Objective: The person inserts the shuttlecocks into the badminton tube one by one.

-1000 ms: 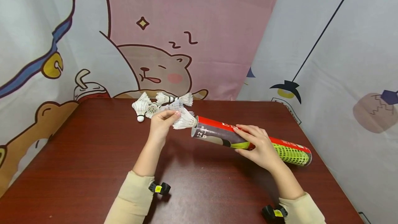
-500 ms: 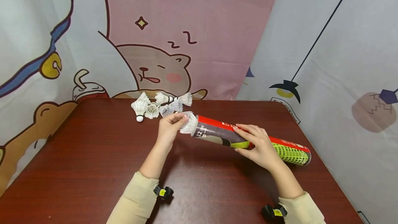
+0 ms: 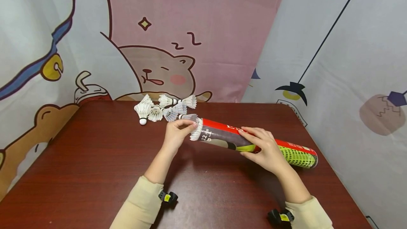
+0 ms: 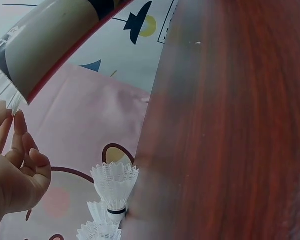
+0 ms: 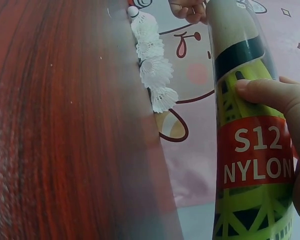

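Note:
In the head view a badminton tube (image 3: 222, 138), red, grey and green, lies slanted above the table with its mouth to the left. My right hand (image 3: 266, 150) grips it around the middle; in the right wrist view the thumb presses on the tube wall (image 5: 255, 150). A white shuttlecock (image 3: 196, 134) sits in the mouth, with only its feathery skirt edge sticking out. My left hand (image 3: 176, 135) pinches that edge between thumb and fingers, as the left wrist view also shows on the skirt (image 4: 4, 90). The cork end is hidden inside the tube.
Several loose shuttlecocks (image 3: 155, 113) lie in a cluster at the table's back edge, behind my left hand. One of them (image 3: 188, 117) is close behind the tube mouth. The dark red wooden table (image 3: 95, 158) meets a cartoon-printed cloth (image 3: 222, 38) at the back.
My left hand has moved right, and the shuttlecock has slid from just at the tube's mouth to almost fully inside. The right hand and tube have hardly moved.

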The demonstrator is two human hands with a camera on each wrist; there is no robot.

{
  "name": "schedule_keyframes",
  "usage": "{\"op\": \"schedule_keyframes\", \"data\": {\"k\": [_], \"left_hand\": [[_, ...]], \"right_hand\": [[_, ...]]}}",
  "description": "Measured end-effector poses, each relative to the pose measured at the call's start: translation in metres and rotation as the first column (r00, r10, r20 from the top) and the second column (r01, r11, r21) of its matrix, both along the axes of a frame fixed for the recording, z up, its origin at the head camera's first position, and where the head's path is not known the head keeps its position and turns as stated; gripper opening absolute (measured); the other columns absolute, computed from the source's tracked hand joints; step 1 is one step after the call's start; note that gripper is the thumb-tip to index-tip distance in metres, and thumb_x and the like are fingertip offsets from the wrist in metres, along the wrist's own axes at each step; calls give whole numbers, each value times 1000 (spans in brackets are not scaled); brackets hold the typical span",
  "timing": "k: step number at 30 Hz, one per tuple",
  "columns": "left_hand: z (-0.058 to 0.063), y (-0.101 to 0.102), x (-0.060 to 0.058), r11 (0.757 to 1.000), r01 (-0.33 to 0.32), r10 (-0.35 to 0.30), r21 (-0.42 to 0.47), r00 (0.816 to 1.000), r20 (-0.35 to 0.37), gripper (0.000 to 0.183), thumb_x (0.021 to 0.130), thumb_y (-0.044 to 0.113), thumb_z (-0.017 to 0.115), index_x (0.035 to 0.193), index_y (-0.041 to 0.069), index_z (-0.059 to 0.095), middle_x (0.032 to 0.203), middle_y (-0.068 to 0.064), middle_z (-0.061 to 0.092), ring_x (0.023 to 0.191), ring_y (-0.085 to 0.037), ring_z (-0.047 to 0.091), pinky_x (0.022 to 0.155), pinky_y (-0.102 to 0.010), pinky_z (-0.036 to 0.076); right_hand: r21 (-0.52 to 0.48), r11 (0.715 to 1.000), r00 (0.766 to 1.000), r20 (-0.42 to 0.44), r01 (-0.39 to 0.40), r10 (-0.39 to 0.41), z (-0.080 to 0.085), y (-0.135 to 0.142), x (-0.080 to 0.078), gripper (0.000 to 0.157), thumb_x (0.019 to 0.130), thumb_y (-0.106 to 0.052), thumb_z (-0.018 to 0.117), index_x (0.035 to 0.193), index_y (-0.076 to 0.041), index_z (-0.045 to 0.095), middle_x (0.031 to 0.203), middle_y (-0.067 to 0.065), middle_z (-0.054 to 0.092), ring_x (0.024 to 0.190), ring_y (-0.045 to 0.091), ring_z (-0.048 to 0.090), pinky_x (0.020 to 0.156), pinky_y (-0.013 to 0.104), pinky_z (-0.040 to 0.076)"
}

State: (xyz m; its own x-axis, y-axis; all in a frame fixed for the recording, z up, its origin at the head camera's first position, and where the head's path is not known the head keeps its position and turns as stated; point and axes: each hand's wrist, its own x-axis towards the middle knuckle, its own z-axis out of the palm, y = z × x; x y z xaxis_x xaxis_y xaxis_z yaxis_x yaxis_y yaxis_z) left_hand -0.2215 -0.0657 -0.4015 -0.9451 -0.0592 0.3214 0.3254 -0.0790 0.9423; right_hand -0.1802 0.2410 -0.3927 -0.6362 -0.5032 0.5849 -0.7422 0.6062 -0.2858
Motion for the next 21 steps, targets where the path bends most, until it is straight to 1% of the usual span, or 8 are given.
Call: {"op": "schedule_keyframes", "data": {"k": [2, 7, 9, 13, 15, 19, 21], "left_hand": [[0, 0, 0, 1000, 8, -8, -6, 1000, -8, 13, 77, -3, 76, 86, -10, 71, 79, -8, 70, 77, -12, 60, 64, -22, 48], [2, 2, 2, 998, 52, -52, -20, 998, -30, 10, 77, -5, 76, 85, -10, 72, 82, -9, 69, 79, -12, 61, 67, -22, 49], [8, 4, 7, 997, 57, -60, -44, 996, -61, 8, 77, -7, 75, 83, -10, 72, 83, -13, 68, 78, -11, 60, 67, -21, 49], [20, 6, 17, 993, 45, -59, -112, 990, -130, 7, 76, -11, 73, 82, -13, 70, 83, -22, 66, 74, -10, 58, 64, -20, 47], [24, 7, 20, 989, 45, -66, -144, 987, -147, 7, 75, -14, 71, 81, -14, 69, 81, -22, 65, 71, -9, 55, 62, -19, 46], [24, 9, 23, 980, 55, -85, -191, 984, -155, 9, 74, -18, 67, 83, -16, 69, 78, -17, 62, 68, -8, 52, 59, -17, 42], [24, 9, 23, 976, 53, -88, -210, 982, -165, 11, 74, -18, 66, 84, -15, 69, 78, -18, 62, 68, -9, 51, 59, -16, 42]], "right_hand": [[-1, 1000, 1000, -2, -4, 4, 0, 0, 0, 81, 62, -15, 91, 136, -20, 57, 134, 5, 54, 119, 24, 45, 92, 48, 31], [-2, 1000, 1000, 3, -14, 14, 0, 0, 1, 80, 62, -15, 91, 135, -20, 57, 133, 7, 54, 119, 25, 45, 92, 49, 31], [-3, 1000, 1000, 6, -16, 17, 0, 0, 1, 80, 63, -15, 91, 135, -20, 57, 133, 8, 54, 119, 25, 45, 92, 49, 31], [-6, 1000, 1000, 8, -19, 19, -1, -1, 1, 80, 63, -15, 91, 135, -20, 57, 133, 7, 54, 120, 25, 44, 93, 50, 30], [-5, 1000, 1000, 8, -21, 21, -1, -1, 0, 79, 63, -15, 90, 135, -20, 57, 133, 6, 54, 120, 25, 44, 93, 49, 30], [1, 1000, 1000, 11, -20, 20, -1, -1, 0, 79, 63, -16, 91, 135, -20, 57, 134, 6, 54, 120, 25, 45, 93, 50, 30], [2, 1000, 1000, 15, -18, 18, -1, -2, 0, 80, 63, -16, 91, 135, -21, 57, 134, 6, 54, 120, 25, 45, 93, 50, 30]]}}
